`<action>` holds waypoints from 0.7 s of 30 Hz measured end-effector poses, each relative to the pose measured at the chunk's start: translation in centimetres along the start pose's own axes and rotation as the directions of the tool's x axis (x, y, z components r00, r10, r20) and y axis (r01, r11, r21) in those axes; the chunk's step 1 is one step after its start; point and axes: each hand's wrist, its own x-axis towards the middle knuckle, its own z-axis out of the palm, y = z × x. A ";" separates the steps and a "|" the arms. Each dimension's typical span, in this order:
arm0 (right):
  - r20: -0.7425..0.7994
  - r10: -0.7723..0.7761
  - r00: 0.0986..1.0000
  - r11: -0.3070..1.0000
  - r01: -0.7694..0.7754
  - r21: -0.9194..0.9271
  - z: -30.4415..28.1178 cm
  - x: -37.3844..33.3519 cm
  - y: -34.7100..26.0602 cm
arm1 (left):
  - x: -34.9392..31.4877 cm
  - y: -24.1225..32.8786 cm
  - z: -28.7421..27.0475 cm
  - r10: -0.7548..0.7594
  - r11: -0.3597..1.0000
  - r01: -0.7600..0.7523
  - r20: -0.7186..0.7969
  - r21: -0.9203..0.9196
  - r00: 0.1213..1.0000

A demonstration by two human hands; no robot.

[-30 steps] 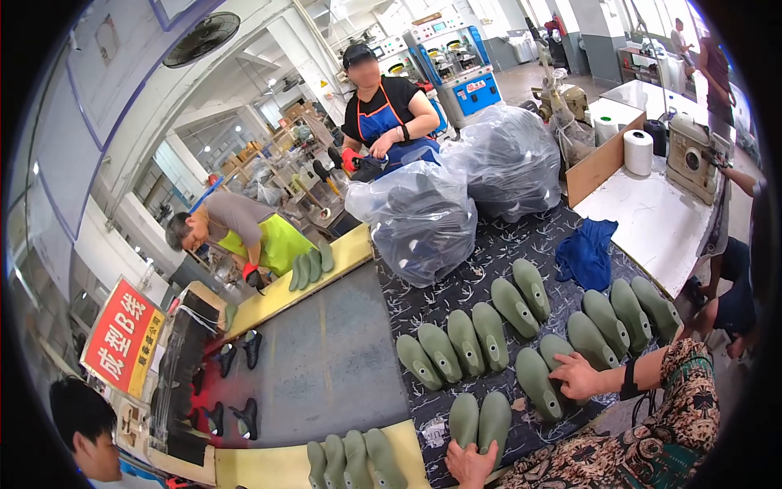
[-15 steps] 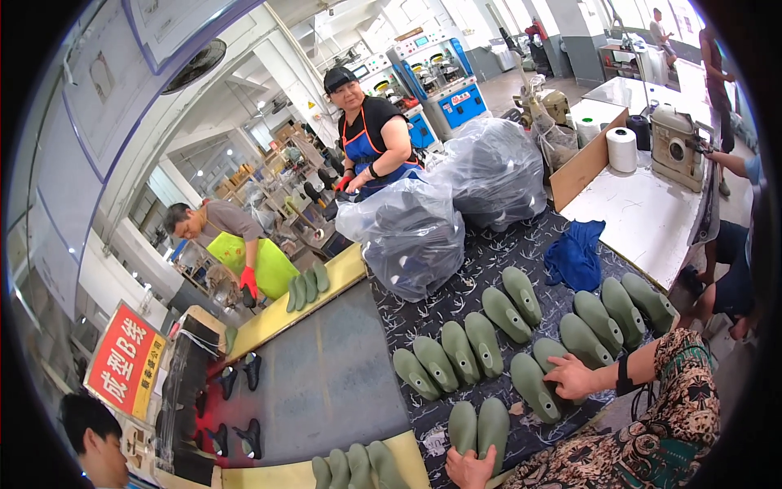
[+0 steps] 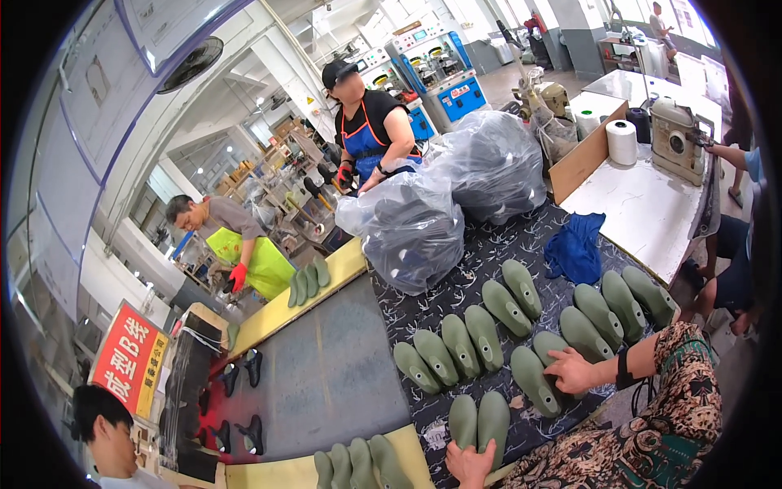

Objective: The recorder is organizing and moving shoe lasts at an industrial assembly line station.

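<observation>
Now w/ right hand (image 3: 573,372) fingers spread flat over grey-green plastic shoe last (image 3: 538,378) on dark patterned mat (image 3: 489,253), left hand (image 3: 470,463) loosely curled under last pair (image 3: 481,418); better to grip mid-body, align w/ row.

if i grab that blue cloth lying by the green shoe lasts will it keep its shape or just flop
Probably flop: the blue cloth lies crumpled in soft folds on the patterned table cover, with no stiff edge showing. It looks light for its size, a thin bunched rag. It seems unlikely to roll or slide far, and might snag rather than glide on the cover.
</observation>
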 end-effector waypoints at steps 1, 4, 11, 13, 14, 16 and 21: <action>0.002 -0.004 1.000 1.000 0.004 0.001 0.0 0.1 -0.1 | 0.2 0.3 -0.4 -0.013 1.000 0.013 0.014 0.003 1.000; 0.010 -0.005 1.000 1.000 0.005 0.013 -0.1 0.4 -0.4 | 0.2 0.1 -0.5 -0.034 0.999 0.034 0.015 0.002 0.999; 0.026 0.055 0.998 0.998 -0.055 0.023 0.4 -0.4 0.2 | 0.4 1.8 -2.3 -0.245 0.957 0.285 0.369 -0.057 0.897; -0.009 0.024 1.000 1.000 -0.024 0.002 0.3 -0.7 0.1 | 0.2 1.2 -1.9 -0.234 0.962 0.271 0.372 -0.047 0.898; 0.047 0.046 0.998 0.999 -0.047 0.014 0.4 -0.4 0.0 | 0.2 0.9 -1.6 -0.249 0.959 0.280 0.362 -0.034 0.898; 0.023 0.027 0.999 1.000 -0.027 0.007 1.6 -0.1 0.4 | -0.4 0.6 -0.7 -0.304 0.948 0.315 0.183 -0.036 0.935; 0.062 0.005 0.998 0.998 -0.009 0.059 2.1 0.8 0.2 | 0.1 2.0 -3.3 -0.208 0.960 0.231 0.155 -0.155 0.966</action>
